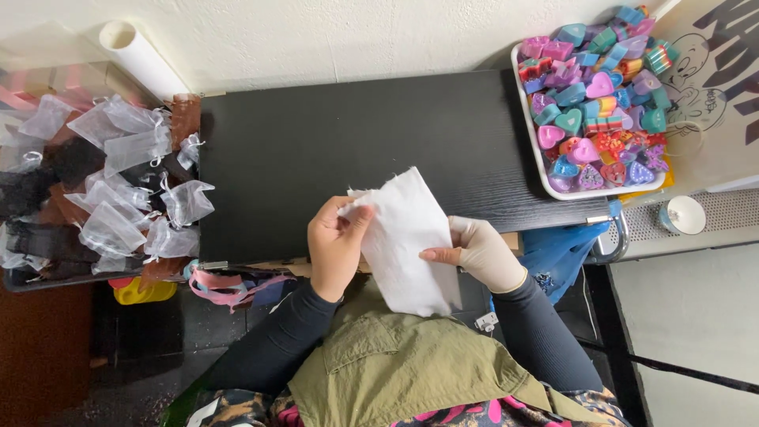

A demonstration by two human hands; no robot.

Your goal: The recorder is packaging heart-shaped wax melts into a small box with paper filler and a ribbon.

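Black bench point(316, 142), dark and wood-grained. At its right edge, white tray point(538, 162) heaped with coloured soaps point(589, 95). Off its left edge, sheer pouches point(126, 182). Over the near edge, white paper sheet point(407, 237), pinched by left hand point(336, 245); gloved right hand point(478, 253) seemingly gripping its right side.

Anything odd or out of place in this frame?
One mismatch: the right hand wears a pale glove, the left hand is bare. Both pinch a white cloth with a frayed top edge. The tray of coloured soaps is heaped but nothing has spilled.
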